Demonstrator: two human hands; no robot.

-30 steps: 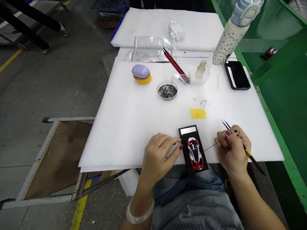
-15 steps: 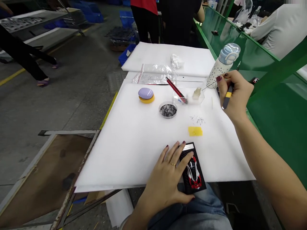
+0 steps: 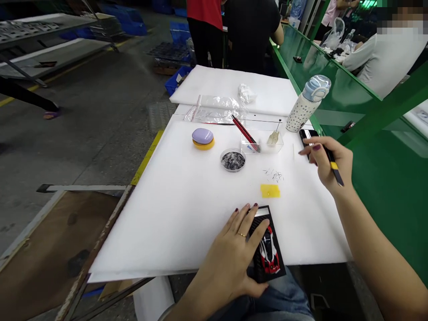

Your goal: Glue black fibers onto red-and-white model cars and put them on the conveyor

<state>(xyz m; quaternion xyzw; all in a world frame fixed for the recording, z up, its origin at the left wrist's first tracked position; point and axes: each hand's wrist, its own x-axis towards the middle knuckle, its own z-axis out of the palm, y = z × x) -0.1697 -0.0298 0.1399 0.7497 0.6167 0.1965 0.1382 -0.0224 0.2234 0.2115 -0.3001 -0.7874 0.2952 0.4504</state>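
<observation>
My left hand point(image 3: 234, 254) lies flat with fingers spread on a black base plate point(image 3: 267, 263) that carries a small red, white and black model car point(image 3: 268, 255) at the near edge of the white foam sheet point(image 3: 187, 209). My right hand point(image 3: 329, 164) hovers over the sheet's right side with fingers closed round black tweezers point(image 3: 333, 167) that have a yellow band. A small glue bottle point(image 3: 273, 137) with a thin pin standing in its top sits in a clear tray point(image 3: 262, 142) farther back.
On the sheet lie a yellow pad point(image 3: 270, 191), scattered tiny black parts point(image 3: 276, 174), a round dish of black parts point(image 3: 233, 160), a purple-and-yellow case point(image 3: 203, 138) and a red pen point(image 3: 245, 132). A dotted bottle point(image 3: 306, 104) and black phone point(image 3: 306, 133) stand right. People stand behind.
My right hand has left the thin pin in the glue bottle and drawn back toward me, keeping the tweezers. My left hand stays flat on the car's base plate.
</observation>
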